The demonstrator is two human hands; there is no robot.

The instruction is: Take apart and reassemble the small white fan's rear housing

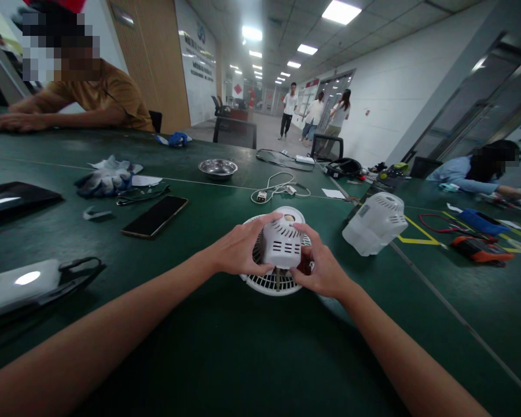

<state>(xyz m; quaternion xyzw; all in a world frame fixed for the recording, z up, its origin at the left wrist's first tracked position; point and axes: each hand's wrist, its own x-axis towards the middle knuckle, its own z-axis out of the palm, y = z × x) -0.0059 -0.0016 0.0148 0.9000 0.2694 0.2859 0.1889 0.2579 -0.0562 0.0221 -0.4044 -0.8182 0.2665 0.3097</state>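
A white slotted fan motor housing [283, 246] sits over a round white fan grille [271, 285] on the green table in front of me. My left hand [243, 246] grips the housing from the left, index finger near its top and thumb low on its front. From the right, my right hand [323, 266] closes on the same housing, its index finger high on the side and its thumb near the lower edge. Its other fingers are partly hidden behind the housing. A white translucent plastic part [375, 226] with vent slots stands to the right, apart from my hands.
Left of my hands lie a phone [155, 216], work gloves [106, 178] and a white device [21, 286]. Beyond are a metal bowl [217, 168] and a white cable [275, 188]. An orange multimeter [481, 249] lies right. People sit at both far sides.
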